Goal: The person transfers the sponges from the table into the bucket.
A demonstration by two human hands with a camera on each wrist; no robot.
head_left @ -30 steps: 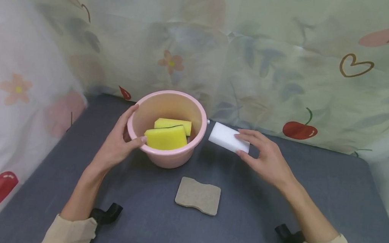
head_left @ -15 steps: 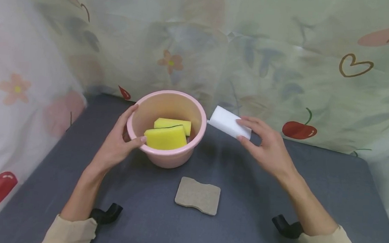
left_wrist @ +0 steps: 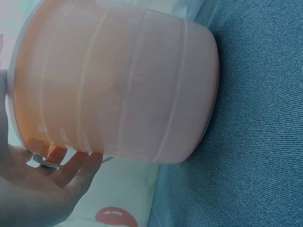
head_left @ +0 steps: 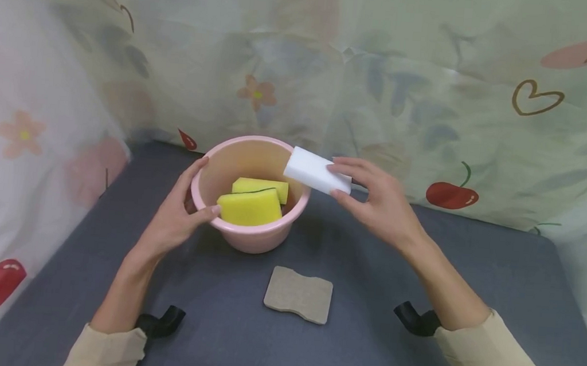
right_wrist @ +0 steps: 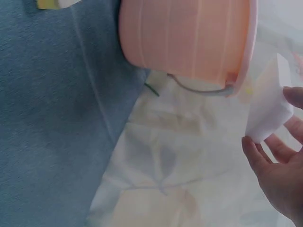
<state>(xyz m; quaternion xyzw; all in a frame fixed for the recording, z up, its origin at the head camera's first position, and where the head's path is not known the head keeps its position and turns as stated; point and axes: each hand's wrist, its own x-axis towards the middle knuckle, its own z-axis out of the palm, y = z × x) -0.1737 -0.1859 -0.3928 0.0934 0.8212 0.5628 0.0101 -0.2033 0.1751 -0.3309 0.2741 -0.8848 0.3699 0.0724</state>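
While the left hand [head_left: 177, 220] gripped the pink bucket's [head_left: 248, 234] rim, the right hand [head_left: 382, 204] pinched a white sponge [head_left: 315, 170] over the far edge; releasing it farther in, above the yellow sponges [head_left: 253, 203], seemed wisest.

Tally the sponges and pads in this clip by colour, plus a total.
Yellow sponges in the pink bucket: 2
White sponge held by the right hand: 1
Grey-brown pad on the table: 1
Total: 4

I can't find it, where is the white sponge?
In the head view, the right hand holds the white sponge in the air over the right rim of the pink bucket.
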